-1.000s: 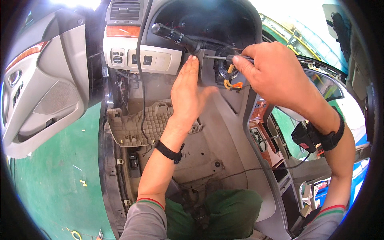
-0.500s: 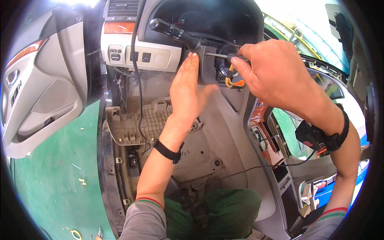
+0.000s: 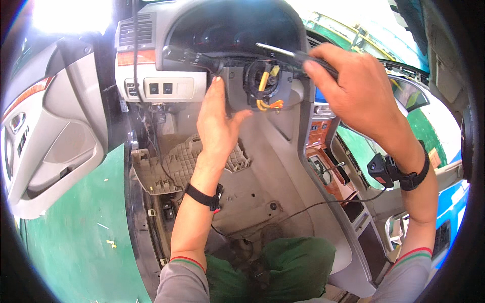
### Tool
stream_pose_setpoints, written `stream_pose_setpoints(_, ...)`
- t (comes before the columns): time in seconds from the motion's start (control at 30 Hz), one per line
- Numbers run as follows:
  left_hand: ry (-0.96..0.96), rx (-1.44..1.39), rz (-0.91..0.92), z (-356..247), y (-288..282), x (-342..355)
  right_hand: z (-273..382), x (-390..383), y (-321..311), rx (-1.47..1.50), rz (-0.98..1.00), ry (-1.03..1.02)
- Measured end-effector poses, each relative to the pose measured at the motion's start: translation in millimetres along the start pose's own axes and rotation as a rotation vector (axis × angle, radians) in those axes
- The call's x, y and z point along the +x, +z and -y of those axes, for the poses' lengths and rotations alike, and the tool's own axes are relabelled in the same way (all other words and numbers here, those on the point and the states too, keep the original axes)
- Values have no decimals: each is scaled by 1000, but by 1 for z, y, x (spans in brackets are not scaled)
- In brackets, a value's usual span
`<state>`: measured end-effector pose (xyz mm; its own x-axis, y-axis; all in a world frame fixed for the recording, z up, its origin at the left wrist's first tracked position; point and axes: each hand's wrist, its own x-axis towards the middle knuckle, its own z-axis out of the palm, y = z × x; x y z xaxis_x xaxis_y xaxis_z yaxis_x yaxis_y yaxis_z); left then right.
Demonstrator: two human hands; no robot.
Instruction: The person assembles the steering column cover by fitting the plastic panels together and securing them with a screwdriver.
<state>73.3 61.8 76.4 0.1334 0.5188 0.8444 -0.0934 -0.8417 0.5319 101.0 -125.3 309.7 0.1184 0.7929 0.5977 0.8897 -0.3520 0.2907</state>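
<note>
My right hand (image 3: 356,93) is closed around the dark handle of a screwdriver (image 3: 277,49). Its bare metal shaft points left, in front of the dark instrument cluster (image 3: 227,33), and the tip touches nothing that I can make out. Below it sits the grey steering column cover (image 3: 235,92), with no steering wheel on it. A round black unit (image 3: 252,83) with a yellow connector (image 3: 263,81) and orange-tipped wiring fills its middle. Fingers stretched, my left hand (image 3: 216,123) lies along the cover's left side, just under the black control stalk (image 3: 189,56).
A loose beige trim panel (image 3: 189,164) lies in the footwell. At left the door (image 3: 55,131) stands open over a green floor (image 3: 81,242). The centre console (image 3: 328,177) is at right. A black cable (image 3: 323,203) runs from my right wrist device (image 3: 384,170).
The screwdriver tip has come away from the column cover and up in front of the cluster, shaft now tilted. My left hand stays against the cover's side. The whole view has shifted slightly.
</note>
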Motion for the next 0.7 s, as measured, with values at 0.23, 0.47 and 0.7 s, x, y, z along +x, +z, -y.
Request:
stream_pose_setpoints(0.23, -47, 5, 41, -6, -3, 0, -49, -46, 19, 38, 180, 339)
stream_pose_setpoints(0.47, -61, -12, 30, -2, -1, -1, -62, -48, 41, 103, 162, 335)
stream_pose_setpoints(0.7, -54, 22, 51, -1, -2, 0, -63, -48, 44, 136, 146, 343)
